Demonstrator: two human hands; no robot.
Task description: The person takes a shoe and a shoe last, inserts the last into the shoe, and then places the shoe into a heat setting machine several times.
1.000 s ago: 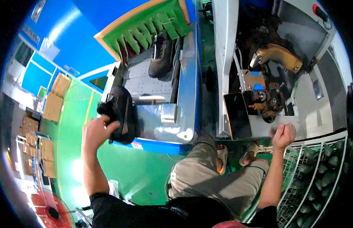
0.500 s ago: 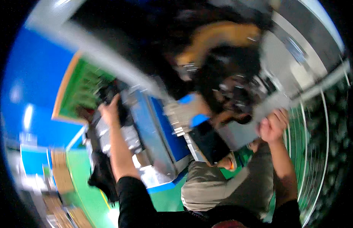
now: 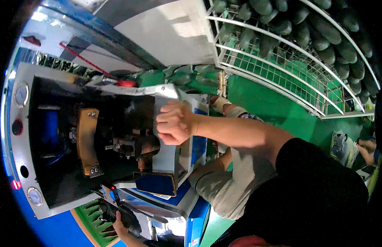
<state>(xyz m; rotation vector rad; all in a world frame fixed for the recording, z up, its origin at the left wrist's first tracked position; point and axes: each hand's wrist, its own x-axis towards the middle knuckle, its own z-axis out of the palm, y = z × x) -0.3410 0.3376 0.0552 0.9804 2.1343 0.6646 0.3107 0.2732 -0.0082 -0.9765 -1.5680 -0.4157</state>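
Green floor runs under a workshop scene that the head view shows strongly tilted. A white wire rack loaded with dark shoe lasts crosses the upper right, and a pale metal panel lies beside it at the top.

A large grey machine with a dark open cavity fills the left side. Round gauges and a red button sit on its frame. Inside the cavity stand a tan curved pad and brownish metal clamping parts. A dark blue flat plate sits just below them at the machine's front edge.

The right hand is curled into a loose fist, resting on the machine's pale front housing, just beside the clamping parts. What it may grip inside the fist cannot be told.

The left hand appears at the lower edge, its fingers closed around a black shoe near a green toothed tray. The shoe is well apart from the machine cavity.

The person's grey trousers and black sleeve fill the lower right. Another person's hand shows at the far right edge.
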